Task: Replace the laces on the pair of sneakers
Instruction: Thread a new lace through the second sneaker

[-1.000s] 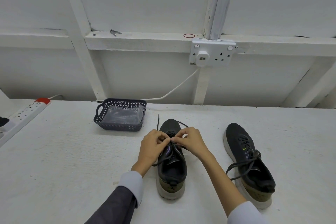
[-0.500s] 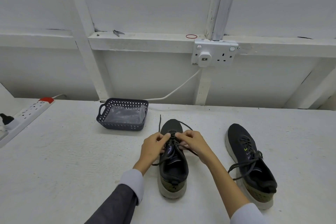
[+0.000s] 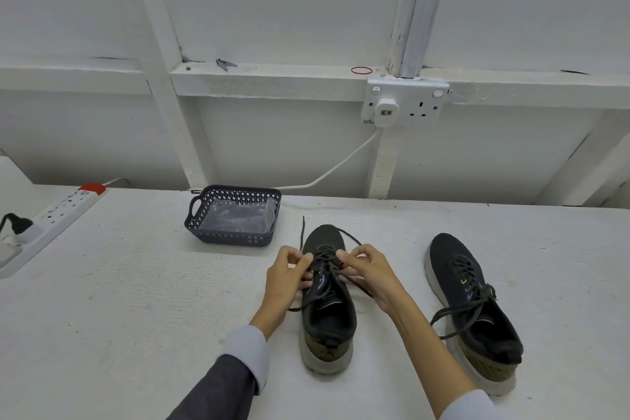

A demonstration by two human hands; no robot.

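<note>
White textured table [image 3: 119,300]. Dark perforated basket [image 3: 231,238] with side handle near back edge, clear plastic bag [image 3: 238,218] inside. White power strip [image 3: 61,211] at far left, red switch at its far end, black plug [image 3: 18,223] seated in it. Double wall socket [image 3: 404,100] on white framing behind, white adapter [image 3: 386,110] in left outlet, white cable [image 3: 341,165] drooping toward table. On ledge [image 3: 272,78]: red rubber band [image 3: 361,70], small metal tool [image 3: 225,64] (clippers perhaps, too small to tell).

Grip is on lace [image 3: 325,257] atop sneaker [image 3: 329,320]; 2nd sneaker [image 3: 494,331] to its right, basket [image 3: 228,235] w/ bag [image 3: 238,218] inside behind-left, power strip [image 3: 58,218] far left.
</note>
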